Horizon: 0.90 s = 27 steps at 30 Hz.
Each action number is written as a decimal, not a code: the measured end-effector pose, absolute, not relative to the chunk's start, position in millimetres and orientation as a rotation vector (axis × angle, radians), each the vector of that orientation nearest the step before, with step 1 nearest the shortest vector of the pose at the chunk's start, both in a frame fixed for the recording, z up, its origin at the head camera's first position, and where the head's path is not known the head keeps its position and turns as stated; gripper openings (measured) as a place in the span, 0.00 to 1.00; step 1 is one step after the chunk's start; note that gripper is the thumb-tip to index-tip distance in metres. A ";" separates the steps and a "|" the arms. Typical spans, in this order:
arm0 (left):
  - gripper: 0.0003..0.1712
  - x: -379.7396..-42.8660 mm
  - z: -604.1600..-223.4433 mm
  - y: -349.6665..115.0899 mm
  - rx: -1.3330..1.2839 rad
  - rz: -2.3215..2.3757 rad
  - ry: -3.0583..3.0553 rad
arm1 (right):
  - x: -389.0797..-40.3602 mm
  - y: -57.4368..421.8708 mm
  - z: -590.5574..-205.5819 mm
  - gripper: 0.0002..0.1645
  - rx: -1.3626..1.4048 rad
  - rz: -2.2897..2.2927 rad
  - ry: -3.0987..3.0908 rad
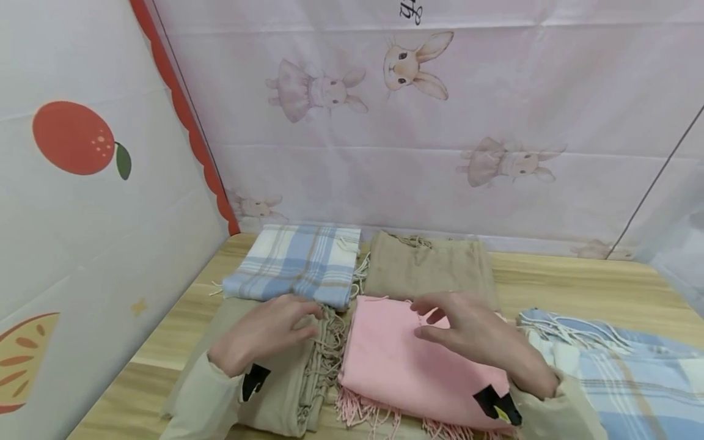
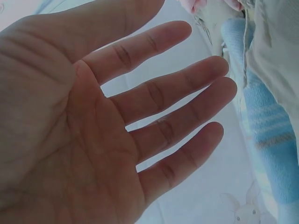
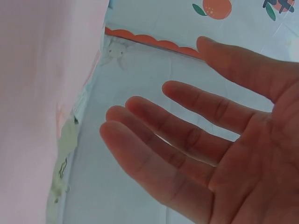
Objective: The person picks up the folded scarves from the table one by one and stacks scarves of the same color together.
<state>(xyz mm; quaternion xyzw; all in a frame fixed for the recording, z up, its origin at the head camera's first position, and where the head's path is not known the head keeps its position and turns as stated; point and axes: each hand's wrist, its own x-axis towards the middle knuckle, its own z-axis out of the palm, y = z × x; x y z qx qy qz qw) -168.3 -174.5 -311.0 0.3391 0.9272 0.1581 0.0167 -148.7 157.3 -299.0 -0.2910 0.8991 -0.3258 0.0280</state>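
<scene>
While my left hand (image 1: 266, 336) hovers released, fingers loosely spread, above the fringed khaki cloth (image 1: 275, 397), my right hand (image 1: 467, 327) hangs likewise relaxed over the pink cloth (image 1: 396, 360), mid-table (image 1: 170, 342). Behind lie a blue plaid cloth (image 1: 302, 263) and a beige cloth (image 1: 429, 269); my right sleeve (image 1: 561, 412) partly hides another plaid cloth (image 1: 649, 385).

A creased pale-pink rabbit-print sheet (image 1: 407, 183) and a white fruit-print sheet (image 1: 137, 244) screen the far and left edges of a light wood-grain worktop (image 1: 555, 282) in a makeshift, booth-like setting.
</scene>
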 end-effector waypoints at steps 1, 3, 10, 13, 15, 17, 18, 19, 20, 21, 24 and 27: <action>0.07 -167.5 -310.8 -175.5 1.050 0.486 2.886 | -148.6 155.2 -299.3 0.20 -0.908 -1.018 2.764; 0.09 -165.6 -310.3 -177.7 1.039 0.477 2.890 | -147.9 150.9 -299.5 0.20 -0.912 -1.033 2.755; 0.13 -158.2 -309.9 -188.2 0.970 0.463 2.901 | -147.2 136.6 -301.0 0.25 -0.977 -1.086 2.702; 0.12 -155.2 -311.1 -194.6 0.943 0.456 2.913 | -148.0 130.7 -301.4 0.23 -1.016 -1.085 2.700; 0.11 -153.5 -312.0 -199.4 0.944 0.456 2.926 | -148.5 126.5 -301.5 0.21 -1.035 -1.086 2.700; 0.10 -152.0 -312.5 -203.8 0.946 0.457 2.938 | -148.8 122.4 -301.8 0.18 -1.045 -1.098 2.688; 0.10 -151.2 -312.5 -205.8 0.944 0.455 2.946 | -148.9 120.3 -301.8 0.19 -1.042 -1.111 2.673; 0.11 -150.2 -312.1 -207.4 0.928 0.459 2.947 | -149.3 118.1 -301.9 0.19 -1.039 -1.124 2.657; 0.11 -149.2 -311.7 -208.9 0.917 0.460 2.951 | -149.6 115.8 -302.1 0.19 -1.038 -1.135 2.643; 0.11 -148.5 -311.4 -210.6 0.901 0.462 2.954 | -150.0 113.3 -302.2 0.19 -1.039 -1.143 2.631; 0.11 -146.7 -311.5 -216.5 0.886 0.462 2.956 | -151.1 106.1 -303.3 0.20 -1.058 -1.147 2.616; 0.10 -145.4 -312.6 -223.8 0.923 0.462 2.969 | -151.9 98.6 -304.6 0.19 -1.083 -1.151 2.601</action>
